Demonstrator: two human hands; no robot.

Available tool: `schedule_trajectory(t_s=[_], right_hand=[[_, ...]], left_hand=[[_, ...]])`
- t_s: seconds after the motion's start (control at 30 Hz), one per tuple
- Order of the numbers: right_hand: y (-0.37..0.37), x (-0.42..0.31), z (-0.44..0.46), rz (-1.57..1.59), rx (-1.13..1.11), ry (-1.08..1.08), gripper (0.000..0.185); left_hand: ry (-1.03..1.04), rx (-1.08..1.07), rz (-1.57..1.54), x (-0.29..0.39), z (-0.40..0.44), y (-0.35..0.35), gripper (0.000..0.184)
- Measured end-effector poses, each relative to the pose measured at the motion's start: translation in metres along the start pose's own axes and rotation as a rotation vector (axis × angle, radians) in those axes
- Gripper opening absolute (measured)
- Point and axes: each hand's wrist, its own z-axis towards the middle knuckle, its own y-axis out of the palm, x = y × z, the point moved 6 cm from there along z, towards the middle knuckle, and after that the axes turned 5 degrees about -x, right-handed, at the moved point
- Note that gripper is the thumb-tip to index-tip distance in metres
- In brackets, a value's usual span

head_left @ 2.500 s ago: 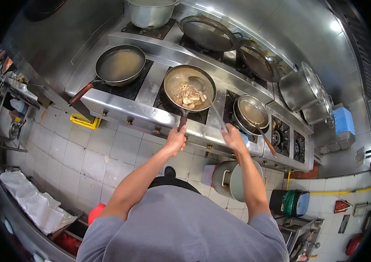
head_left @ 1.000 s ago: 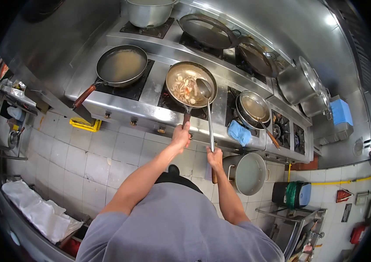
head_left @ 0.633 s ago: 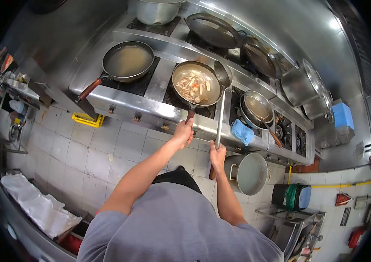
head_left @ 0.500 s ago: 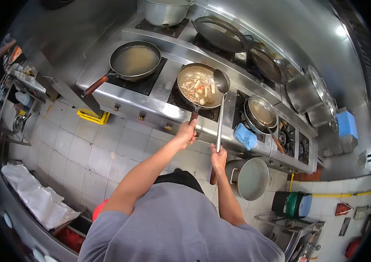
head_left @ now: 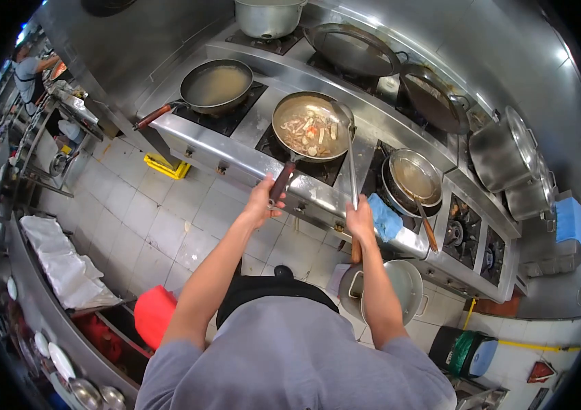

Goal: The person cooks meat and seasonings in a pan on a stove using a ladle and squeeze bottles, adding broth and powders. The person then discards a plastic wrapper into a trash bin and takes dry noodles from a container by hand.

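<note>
My left hand (head_left: 260,203) is round the end of the dark handle of a frying pan (head_left: 287,152), with the grip looking loose. Strips of pale food and a few red bits (head_left: 309,131) lie in the pan, which sits over a front burner. In my right hand (head_left: 360,220) is a long-handled ladle (head_left: 353,167), its wooden end sticking out below my fist. The ladle's bowl rests at the pan's right side, near the rim. Beside my right hand, a blue cloth (head_left: 383,217) lies on the stove's front edge.
Another pan (head_left: 215,87) with cloudy liquid stands to the left, its handle jutting out. A strainer (head_left: 415,179) sits over a pan on the right. Below the stove is a big pot (head_left: 405,287). Woks (head_left: 352,51) line the back. Another person (head_left: 27,75) stands far left.
My view has shifted. The frying pan's handle has swung to the left with my left hand, whose hold looks looser. My right hand has moved up, closer to the stove, along with the ladle.
</note>
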Motion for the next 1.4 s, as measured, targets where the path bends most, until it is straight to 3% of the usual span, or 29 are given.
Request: schedule_trajectory(t_s=[0.07, 0.13, 0.2, 0.23, 0.37, 0.4, 0.43, 0.53, 0.6, 0.73, 0.8, 0.9, 1.0, 1.07, 1.13, 1.17, 1.23, 1.27, 1.37, 1.4], right_hand=[[-0.001, -0.002, 0.016, -0.050, -0.111, 0.006, 0.028], [-0.002, 0.004, 0.015, -0.104, -0.227, 0.008, 0.032], [-0.003, 0.016, 0.008, 0.120, -0.391, 0.043, 0.034], [-0.024, -0.012, -0.003, 0.035, -0.280, -0.038, 0.033], [-0.019, -0.012, 0.023, -0.046, -0.217, -0.071, 0.030], [-0.014, -0.011, 0.033, -0.045, -0.229, -0.089, 0.030], [-0.010, -0.011, 0.042, -0.106, -0.226, -0.118, 0.029], [-0.016, -0.014, 0.046, -0.220, -0.256, -0.148, 0.029], [-0.033, -0.025, 0.024, -0.247, -0.326, -0.189, 0.029], [-0.047, -0.025, -0.006, -0.269, -0.230, -0.223, 0.028], [-0.045, -0.015, -0.007, 0.014, -0.172, -0.078, 0.025], [-0.034, -0.036, -0.027, 0.331, -0.124, -0.060, 0.018], [-0.012, -0.034, -0.028, 0.448, -0.222, -0.012, 0.018], [0.004, -0.020, -0.011, 0.622, -0.436, 0.133, 0.018], [0.000, -0.021, -0.005, 0.800, -0.552, 0.140, 0.025], [0.005, -0.013, 0.000, 0.686, -0.639, 0.119, 0.029], [0.023, 0.001, 0.014, 0.411, -0.471, 0.004, 0.038], [0.034, -0.001, 0.007, 0.530, -0.509, 0.128, 0.039], [0.052, -0.020, 0.020, 0.460, -0.571, 0.114, 0.042], [0.093, 0.052, 0.115, 0.662, -0.849, 0.248, 0.047]], left_hand=[[0.130, 0.091, -0.184, -0.011, -0.021, -0.009, 0.052], [0.127, 0.176, -0.200, -0.041, -0.045, -0.026, 0.051], [0.125, 0.288, -0.178, -0.082, -0.074, -0.056, 0.048], [0.122, 0.330, -0.144, -0.109, -0.088, -0.074, 0.045], [0.153, 0.587, -0.157, -0.200, -0.174, -0.123, 0.024], [0.057, 0.682, -0.033, -0.212, -0.201, -0.129, 0.019], [-0.041, 0.773, 0.089, -0.224, -0.228, -0.133, 0.018], [-0.017, 0.939, 0.111, -0.270, -0.284, -0.141, 0.022], [0.116, 1.082, 0.214, -0.291, -0.319, -0.144, 0.024], [0.122, 1.073, 0.192, -0.364, -0.368, -0.143, 0.014], [0.129, 1.039, -0.119, -0.385, -0.392, -0.125, 0.007], [0.144, 1.051, -0.193, -0.422, -0.432, -0.123, 0.006], [0.214, 1.104, -0.292, -0.449, -0.475, -0.115, 0.006], [0.256, 1.259, -0.231, -0.467, -0.510, -0.114, 0.007], [0.175, 1.447, -0.103, -0.455, -0.553, -0.097, 0.011], [0.176, 1.524, -0.043, -0.451, -0.575, -0.090, 0.011], [0.220, 1.695, -0.057, -0.443, -0.617, -0.072, 0.013], [0.239, 1.772, -0.071, -0.449, -0.637, -0.067, 0.013], [0.242, 2.014, -0.115, -0.449, -0.692, -0.035, 0.014], [0.203, 2.088, -0.149, -0.438, -0.711, -0.020, 0.015]])
